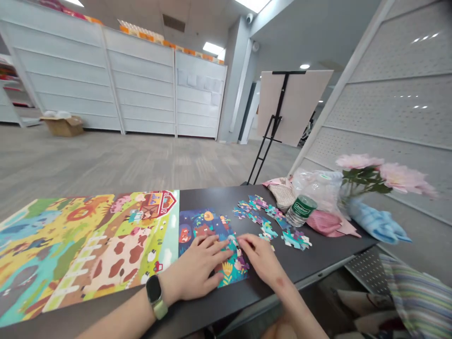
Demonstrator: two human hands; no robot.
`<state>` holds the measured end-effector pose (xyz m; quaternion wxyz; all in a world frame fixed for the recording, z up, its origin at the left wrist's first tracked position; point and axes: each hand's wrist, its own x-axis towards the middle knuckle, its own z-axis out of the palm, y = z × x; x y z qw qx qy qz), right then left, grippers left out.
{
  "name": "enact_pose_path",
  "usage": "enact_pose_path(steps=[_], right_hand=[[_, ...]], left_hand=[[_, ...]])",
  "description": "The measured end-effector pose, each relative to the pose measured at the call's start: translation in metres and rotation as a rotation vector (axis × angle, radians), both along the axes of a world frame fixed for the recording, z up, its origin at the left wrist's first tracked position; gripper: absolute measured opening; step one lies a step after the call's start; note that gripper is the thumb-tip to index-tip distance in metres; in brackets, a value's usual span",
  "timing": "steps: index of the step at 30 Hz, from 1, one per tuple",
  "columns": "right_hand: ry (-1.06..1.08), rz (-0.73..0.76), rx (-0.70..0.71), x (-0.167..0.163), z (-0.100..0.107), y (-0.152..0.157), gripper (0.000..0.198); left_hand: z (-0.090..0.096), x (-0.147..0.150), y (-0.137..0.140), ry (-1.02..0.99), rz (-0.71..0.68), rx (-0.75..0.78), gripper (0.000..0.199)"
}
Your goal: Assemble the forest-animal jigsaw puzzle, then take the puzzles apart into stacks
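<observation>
A partly assembled jigsaw puzzle (186,232), dark blue with colourful animals, lies on the dark table. My left hand (201,266), with a watch on its wrist, rests flat across the puzzle with its fingers spread, hiding part of the picture. At the puzzle's ragged right edge, my right hand (262,260) pinches a small teal puzzle piece (233,243), mostly covered by the fingertips. Beyond that hand, loose puzzle pieces (254,203) are scattered, some in joined clumps (296,239).
A large farm-animal picture sheet (116,256) covers the left of the table. A water bottle (302,211), pink cloth (326,223), blue cloth (377,221) and pink flowers (399,176) crowd the right end. An easel (271,127) stands behind.
</observation>
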<state>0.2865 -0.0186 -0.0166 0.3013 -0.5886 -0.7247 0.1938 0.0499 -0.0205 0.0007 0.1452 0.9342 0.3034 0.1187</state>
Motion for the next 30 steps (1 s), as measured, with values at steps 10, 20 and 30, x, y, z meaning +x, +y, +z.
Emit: enact_pose_path(steps=[10,20,30], right_hand=[[0.247,-0.413,0.175,0.080,-0.019,-0.014,0.031],[0.033,-0.313,0.296,0.062,-0.020,-0.016,0.023],[-0.006,-0.290,0.324,0.062,-0.024,-0.014,0.021]], left_hand=[[0.001,0.008,-0.001,0.029,0.046,0.009,0.048],[-0.002,0.017,-0.002,0.046,0.019,0.050,0.036],[-0.002,0.016,0.000,0.075,0.012,0.076,0.038]])
